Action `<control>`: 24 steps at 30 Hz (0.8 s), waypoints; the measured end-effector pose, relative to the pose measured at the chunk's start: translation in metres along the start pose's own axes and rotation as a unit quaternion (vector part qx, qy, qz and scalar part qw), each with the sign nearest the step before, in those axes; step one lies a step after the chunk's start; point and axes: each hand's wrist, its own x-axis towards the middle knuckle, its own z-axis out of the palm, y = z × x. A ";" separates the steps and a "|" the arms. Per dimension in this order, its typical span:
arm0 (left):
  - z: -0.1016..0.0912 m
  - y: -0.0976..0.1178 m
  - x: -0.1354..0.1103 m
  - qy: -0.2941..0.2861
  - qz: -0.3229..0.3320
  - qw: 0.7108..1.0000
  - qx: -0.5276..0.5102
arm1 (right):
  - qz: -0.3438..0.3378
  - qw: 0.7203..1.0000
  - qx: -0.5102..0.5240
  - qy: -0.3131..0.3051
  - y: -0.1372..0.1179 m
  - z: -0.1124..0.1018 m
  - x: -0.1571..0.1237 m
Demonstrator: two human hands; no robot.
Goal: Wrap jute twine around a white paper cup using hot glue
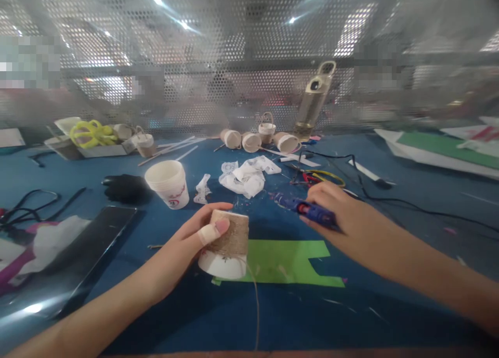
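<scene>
My left hand (210, 230), with a bandage on its thumb, is wrapped round a paper cup (234, 236) turned so its white rim faces down towards me. Brown twine covers most of the cup's side, and a loose strand of twine (256, 301) trails from it to the table's front edge. In my right hand (331, 204) is a blue glue gun (312, 212), its nozzle pointing left, apart from the cup. Beneath and between the hands lies a bright green sheet (286, 262) with a notch cut in its right side.
A stack of white paper cups (167, 184) stands left beside a black glove-like bundle (125, 187). Crumpled white paper (249, 176) lies behind the hands. Several twine-wrapped cups (251, 141) and a bottle (314, 101) stand at the back. A black cable (413, 201) crosses the right side.
</scene>
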 end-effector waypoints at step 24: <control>-0.009 -0.009 0.007 -0.063 -0.020 0.990 -0.126 | -0.093 0.944 0.307 0.074 -0.043 0.019 -0.013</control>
